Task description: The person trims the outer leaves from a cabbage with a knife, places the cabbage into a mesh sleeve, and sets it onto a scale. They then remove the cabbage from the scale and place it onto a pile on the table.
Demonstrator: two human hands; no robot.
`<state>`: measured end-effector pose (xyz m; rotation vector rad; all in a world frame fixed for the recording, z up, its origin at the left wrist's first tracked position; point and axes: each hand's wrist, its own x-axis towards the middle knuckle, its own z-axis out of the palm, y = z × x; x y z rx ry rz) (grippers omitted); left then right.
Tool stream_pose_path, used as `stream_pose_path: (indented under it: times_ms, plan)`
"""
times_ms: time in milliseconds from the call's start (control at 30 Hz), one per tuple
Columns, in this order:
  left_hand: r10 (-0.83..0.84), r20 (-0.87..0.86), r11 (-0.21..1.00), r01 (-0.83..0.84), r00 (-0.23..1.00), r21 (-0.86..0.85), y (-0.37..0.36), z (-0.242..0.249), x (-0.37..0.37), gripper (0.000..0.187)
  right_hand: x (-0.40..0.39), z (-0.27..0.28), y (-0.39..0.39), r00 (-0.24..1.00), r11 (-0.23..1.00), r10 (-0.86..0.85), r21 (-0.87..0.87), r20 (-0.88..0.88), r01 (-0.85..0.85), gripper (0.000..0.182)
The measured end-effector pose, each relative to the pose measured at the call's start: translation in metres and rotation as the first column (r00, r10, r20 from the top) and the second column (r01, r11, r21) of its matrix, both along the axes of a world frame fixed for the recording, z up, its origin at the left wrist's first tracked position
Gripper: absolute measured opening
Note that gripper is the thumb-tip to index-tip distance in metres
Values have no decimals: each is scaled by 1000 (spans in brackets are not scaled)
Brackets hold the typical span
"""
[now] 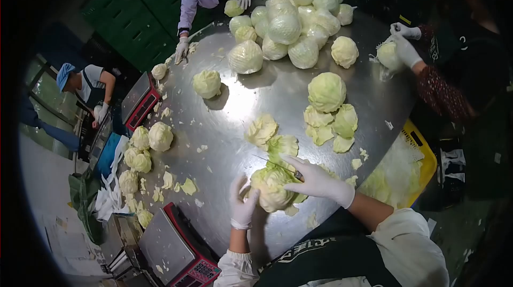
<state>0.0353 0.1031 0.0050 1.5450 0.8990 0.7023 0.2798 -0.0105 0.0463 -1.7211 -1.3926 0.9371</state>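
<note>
A pale green cabbage [271, 186] rests on the steel table in front of me, some outer leaves loosened around it. My left hand [243, 202], in a white glove, cups its left side with the thumb against it. On the other side my gloved right hand [320, 184] grips a small knife [275, 163], its thin blade pointing left over the top of the cabbage. Part of the knife's handle is hidden by the fingers. Just beyond lie peeled leaves [282, 147] and a curled pale leaf [261, 130].
Wrapped cabbages [285, 29] are heaped at the far side of the table [235, 151]. Bare cabbages [160, 136] line the left edge near a red-framed scale [166, 247]. A yellow crate [427, 164] of leaves stands right. Co-workers' gloved hands [407, 49] handle cabbages.
</note>
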Motion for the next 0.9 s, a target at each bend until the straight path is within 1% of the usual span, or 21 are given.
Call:
stream_pose_path:
  times_ms: [33,67,100,133,167,200,233,267,300,367,400,433,467,500,533,567,600,633,700,833,900]
  plan:
    - [194,-126,972,-174,973,155,0,8,7,53,-2,-10,4,1000,1000,-3,12,8,3,85]
    - [280,-129,948,-253,951,196,-4,0,4,41,-5,-26,8,998,1000,-14,25,-58,16,85]
    - [218,-177,929,-148,960,340,0,-34,-10,50,-9,-35,10,992,999,-23,38,-125,28,86]
    - [247,0,946,-242,969,217,-13,-35,3,56,-18,-35,9,972,999,28,-24,-234,-34,80]
    - [297,167,948,-311,940,70,-30,-35,15,63,-30,-43,8,972,999,33,-21,-234,-38,80]
    - [345,189,938,-342,919,-51,-28,-32,15,71,-44,-54,7,989,990,10,142,-146,11,79]
    - [351,189,936,-348,917,-49,-22,-28,14,71,-54,-59,6,998,951,-28,305,-64,46,78]
    - [425,245,897,-368,871,-247,-17,-24,12,70,-57,-64,2,978,971,-29,226,-207,76,76]
    - [506,288,825,-360,813,-435,-15,-22,11,70,-53,-53,-3,979,973,-12,224,-202,58,76]
    - [509,243,829,-393,826,-399,-11,-18,8,64,-41,-20,-17,904,983,57,-134,-423,-124,70]
    - [338,145,934,-313,930,-173,-6,-19,1,71,-36,-20,-23,905,982,62,-135,-421,-130,70]
    - [177,1,983,-177,984,43,-4,-12,1,78,-30,-22,-31,872,992,43,-83,-487,-95,64]
    - [128,-35,989,-125,991,78,-4,-6,4,100,-26,-23,-37,835,998,28,-37,-549,-58,58]
    - [132,-34,989,-130,991,67,-6,13,13,100,-20,-21,-38,836,997,26,-48,-548,-63,58]
    - [5,-102,986,12,995,168,-9,35,22,105,-12,-16,-38,945,999,-1,38,-328,14,55]
    - [-117,-180,952,162,977,259,-12,44,26,109,-5,-11,-36,994,987,-54,143,-90,66,51]
    - [-147,-229,920,218,962,326,-9,38,30,110,-2,-7,-35,997,994,-45,99,58,39,54]
    - [-155,-231,919,226,961,323,-11,34,33,110,-2,-10,-36,997,994,-52,96,56,47,54]
    - [-93,-292,884,214,952,417,-16,31,43,104,-1,-14,-34,956,992,31,106,291,-65,58]
    - [-30,-242,848,153,970,508,-19,18,52,98,-5,-12,-34,942,996,81,-58,324,-66,60]
    - [36,-261,829,118,965,547,-23,18,54,95,-8,-19,-34,905,995,-16,94,425,-27,61]
